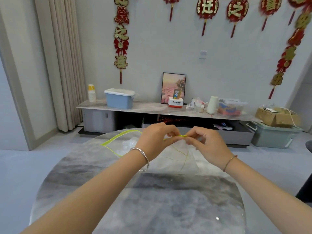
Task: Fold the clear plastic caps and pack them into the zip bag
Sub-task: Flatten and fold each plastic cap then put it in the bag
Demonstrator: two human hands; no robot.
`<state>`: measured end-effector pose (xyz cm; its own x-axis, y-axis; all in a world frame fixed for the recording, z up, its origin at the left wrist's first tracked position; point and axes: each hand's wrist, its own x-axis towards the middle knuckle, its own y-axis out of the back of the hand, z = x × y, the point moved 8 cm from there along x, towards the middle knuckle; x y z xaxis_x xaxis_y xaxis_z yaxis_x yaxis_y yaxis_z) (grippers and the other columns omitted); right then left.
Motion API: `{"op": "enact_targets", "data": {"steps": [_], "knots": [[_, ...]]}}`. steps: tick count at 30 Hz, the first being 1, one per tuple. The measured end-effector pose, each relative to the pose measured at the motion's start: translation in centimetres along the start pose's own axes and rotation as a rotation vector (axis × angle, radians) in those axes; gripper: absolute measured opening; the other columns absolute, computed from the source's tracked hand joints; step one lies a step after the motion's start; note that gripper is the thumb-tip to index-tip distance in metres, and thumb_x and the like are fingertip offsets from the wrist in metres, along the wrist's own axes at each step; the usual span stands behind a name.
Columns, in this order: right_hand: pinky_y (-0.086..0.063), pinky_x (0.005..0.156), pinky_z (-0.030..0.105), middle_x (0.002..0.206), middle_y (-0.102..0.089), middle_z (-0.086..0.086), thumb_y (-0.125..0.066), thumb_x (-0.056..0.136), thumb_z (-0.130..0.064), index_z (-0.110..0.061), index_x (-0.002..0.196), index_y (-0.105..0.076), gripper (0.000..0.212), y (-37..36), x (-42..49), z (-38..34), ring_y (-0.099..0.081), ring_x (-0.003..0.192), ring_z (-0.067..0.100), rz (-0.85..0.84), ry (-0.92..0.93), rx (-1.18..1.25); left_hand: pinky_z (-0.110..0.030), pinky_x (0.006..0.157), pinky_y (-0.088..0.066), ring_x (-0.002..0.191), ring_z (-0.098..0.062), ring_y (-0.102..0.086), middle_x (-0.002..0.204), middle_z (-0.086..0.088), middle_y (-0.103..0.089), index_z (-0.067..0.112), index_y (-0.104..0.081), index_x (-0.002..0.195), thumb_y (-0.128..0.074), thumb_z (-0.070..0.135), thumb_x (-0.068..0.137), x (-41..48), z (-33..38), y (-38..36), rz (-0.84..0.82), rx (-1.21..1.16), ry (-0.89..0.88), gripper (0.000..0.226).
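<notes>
A clear plastic cap with a thin yellow-green elastic edge hangs above the round table, pinched at its top by both hands. My left hand and my right hand meet fingertip to fingertip on the bunched yellow-green edge. Behind my left hand lies the clear zip bag with a yellow-green rim, its mouth spread wide on the table. Crumpled clear plastic shows inside or under the bag; I cannot tell which.
The round grey marble table fills the foreground. Beyond it runs a low cabinet carrying a blue lidded bin, paper cups, a framed picture and boxes. A green bin stands on the floor at right.
</notes>
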<state>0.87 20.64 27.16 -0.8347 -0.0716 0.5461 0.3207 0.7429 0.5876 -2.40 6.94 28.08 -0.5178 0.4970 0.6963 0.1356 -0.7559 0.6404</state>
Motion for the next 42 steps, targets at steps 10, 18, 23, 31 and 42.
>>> {"op": "enact_targets", "data": {"steps": [10,18,23,31,42], "knots": [[-0.042,0.079,0.031,0.089,-0.063,-0.008,-0.068,0.085,-0.024,-0.025,0.088,-0.067,0.003,2.9,-0.9,2.2,-0.056,0.087,0.017,0.109,0.112,-0.39,-0.016,0.069,-0.028,0.063,-0.011,-0.05,0.068,0.007,-0.065,0.021,-0.071,0.077,-0.07,0.033,0.077,-1.7,-2.7,0.3,0.108,0.218,-0.081,0.012],[-0.031,0.074,0.025,0.066,-0.066,-0.01,-0.063,0.081,-0.033,-0.022,0.068,-0.068,0.017,-1.2,0.4,-1.0,-0.059,0.062,0.016,0.057,0.386,-0.788,-0.025,0.061,-0.037,0.058,-0.018,-0.051,0.065,0.004,-0.061,0.023,-0.071,0.075,-0.054,0.049,0.08,-1.6,-3.7,0.1,0.085,0.258,-0.1,0.032],[-0.035,0.073,0.025,0.076,-0.069,-0.007,-0.055,0.089,-0.039,-0.02,0.079,-0.071,0.027,0.7,-0.4,1.7,-0.064,0.072,0.021,0.068,0.173,-0.749,-0.018,0.058,-0.034,0.052,-0.019,-0.054,0.062,0.004,-0.062,0.021,-0.072,0.073,-0.063,0.041,0.075,-3.3,-6.9,2.2,0.087,0.325,-0.027,0.022],[-0.054,0.067,0.034,0.098,-0.073,-0.003,-0.043,0.092,-0.042,-0.031,0.107,-0.071,0.034,-6.3,0.1,4.1,-0.069,0.089,0.019,-0.182,0.177,-0.774,-0.025,0.055,-0.044,0.053,-0.019,-0.055,0.058,0.004,-0.059,0.022,-0.069,0.071,-0.048,0.05,0.081,-4.4,-7.8,0.3,-0.006,0.326,-0.094,0.036],[-0.058,0.062,0.029,0.106,-0.072,0.002,-0.065,0.065,-0.013,-0.022,0.086,-0.076,0.026,-12.8,-7.3,12.8,-0.071,0.089,0.021,-0.263,0.207,-0.664,-0.014,0.038,-0.036,0.046,-0.007,-0.056,0.056,0.014,-0.06,0.031,-0.066,0.063,-0.047,0.048,0.077,-13.9,-15.0,-4.4,-0.235,0.397,-0.004,0.029]]}}
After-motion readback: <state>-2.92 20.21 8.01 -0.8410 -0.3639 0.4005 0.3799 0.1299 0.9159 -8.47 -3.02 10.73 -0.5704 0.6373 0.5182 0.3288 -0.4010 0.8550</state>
